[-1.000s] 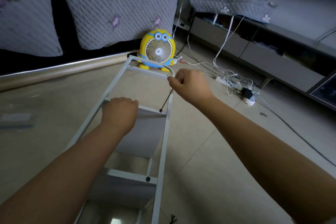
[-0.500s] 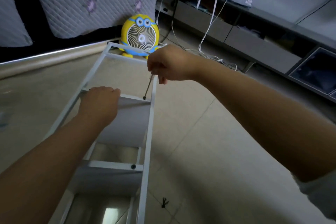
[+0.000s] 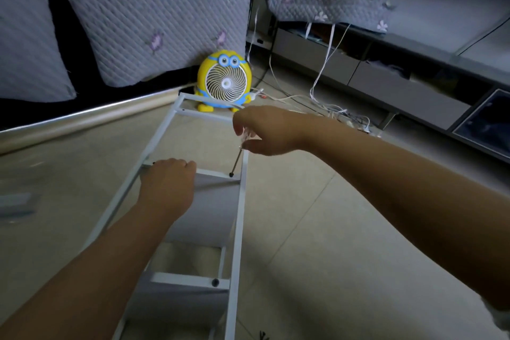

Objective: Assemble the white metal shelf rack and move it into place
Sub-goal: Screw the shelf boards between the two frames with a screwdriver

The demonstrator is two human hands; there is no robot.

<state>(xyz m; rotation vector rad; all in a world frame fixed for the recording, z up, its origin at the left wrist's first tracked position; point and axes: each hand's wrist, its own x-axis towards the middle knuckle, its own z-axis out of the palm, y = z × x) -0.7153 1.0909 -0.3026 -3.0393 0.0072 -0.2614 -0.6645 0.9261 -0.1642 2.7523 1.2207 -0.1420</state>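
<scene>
White shelf rack [image 3: 240,215] flat on floor, frame centre. L hand [image 3: 168,182] grip curled over crossbar [image 3: 212,173]. R hand [image 3: 265,130] grip pinching screwdriver [image 3: 236,160], tip on screw [image 3: 231,174] (rt rail corner). Yellow cartoon fan [image 3: 225,80] behind, upper centre.

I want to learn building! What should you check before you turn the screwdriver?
1. Screwdriver tip on the screw: ok.
2. Right hand grips the handle: ok.
3. Left hand holds the crossbar steady: ok.
4. Screw fully tight: cannot tell.
5. Lower shelf screw in place: ok.
6. Fan clear of the rack: cannot tell.
</scene>
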